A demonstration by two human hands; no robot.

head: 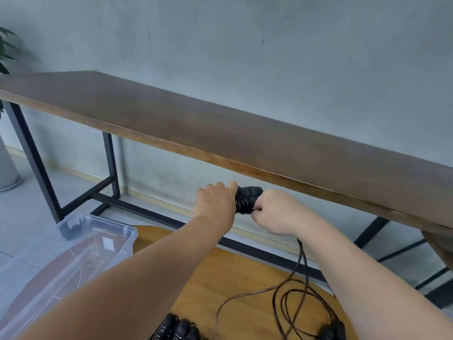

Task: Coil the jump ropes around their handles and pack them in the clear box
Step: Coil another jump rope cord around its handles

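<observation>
Jump rope handles being held mid-air over round wooden counter, near its far edge; left hand gripping handles, right hand pinching rope, winding. Several turns on, long slack remaining. Wound bundles lying at near edge; clear box looking unpacked.

No text, brand, number or sign can be read anywhere in this view. The clear box carries a small pale sticker on its wall (it looks like a label), but it is too blurred and too small to show any print. The black jump rope handles show no legible marking, and neither the wall nor the dark wooden surface bears any lettering.
</observation>
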